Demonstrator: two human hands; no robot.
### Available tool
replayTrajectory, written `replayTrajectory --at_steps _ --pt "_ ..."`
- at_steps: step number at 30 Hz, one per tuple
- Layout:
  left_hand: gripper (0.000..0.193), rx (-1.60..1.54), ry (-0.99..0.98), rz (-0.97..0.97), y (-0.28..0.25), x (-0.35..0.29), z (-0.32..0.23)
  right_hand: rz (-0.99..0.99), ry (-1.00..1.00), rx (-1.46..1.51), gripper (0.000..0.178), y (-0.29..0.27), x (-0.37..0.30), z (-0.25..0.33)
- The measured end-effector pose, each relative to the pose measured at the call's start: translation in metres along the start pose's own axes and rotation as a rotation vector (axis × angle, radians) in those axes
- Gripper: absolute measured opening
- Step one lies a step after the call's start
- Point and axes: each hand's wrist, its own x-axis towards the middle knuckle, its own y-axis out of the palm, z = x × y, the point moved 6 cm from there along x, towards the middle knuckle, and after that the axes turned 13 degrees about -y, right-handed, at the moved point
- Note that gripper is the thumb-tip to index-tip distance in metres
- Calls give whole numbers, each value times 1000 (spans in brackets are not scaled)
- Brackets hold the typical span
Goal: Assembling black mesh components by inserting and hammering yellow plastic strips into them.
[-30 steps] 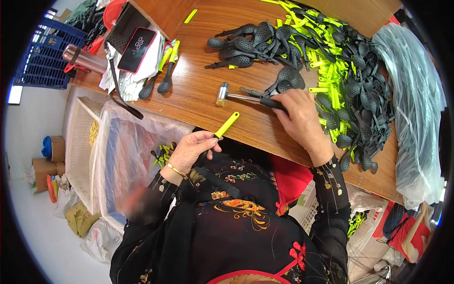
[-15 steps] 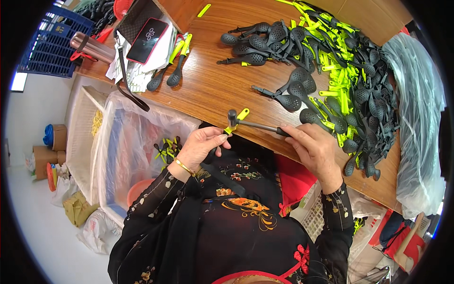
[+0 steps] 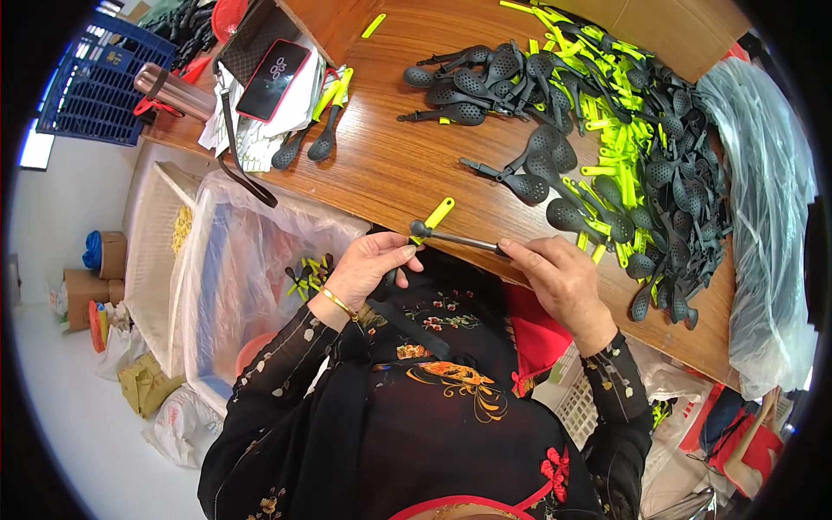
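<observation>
At the table's near edge, my left hand [image 3: 374, 267] pinches a bright green utensil handle [image 3: 441, 211], which points up over the wood. Whatever joins its lower end is mostly hidden by my fingers. My right hand [image 3: 563, 282] is closed round the grip of a small hammer [image 3: 464, 240] with a metal shaft. The dark hammer head lies over the green handle, close to my left fingertips. Beyond my right hand spreads a big pile of black slotted spoons [image 3: 663, 173] and loose green handles [image 3: 620, 143].
Left on the wooden table [image 3: 364, 165] are a phone [image 3: 273, 80] on papers, two green-handled spoons [image 3: 322, 143] and a metal flask [image 3: 178, 94]. A plastic-lined crate [image 3: 204, 286] with green and black pieces stands below. Clear plastic bags [image 3: 763, 225] hang over the right edge.
The hammer head has come down along the green handle, nearer my left fingers. My right hand has shifted slightly left and toward me. The left hand has barely moved.
</observation>
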Motion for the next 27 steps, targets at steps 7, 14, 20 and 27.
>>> replayTrajectory --at_steps 7,14,20,27 --pt "25 6 8 -9 0 -3 1 -41 -13 -38 46 -3 -2 -5" --pt "23 -9 38 -15 2 -2 1 -144 134 -10 43 -10 -5 -17" --pt "24 -2 52 -19 0 -5 3 -223 133 -14 39 -24 2 -17" --pt "24 24 95 -74 0 -10 -9 -120 236 35 34 -15 -12 -30"
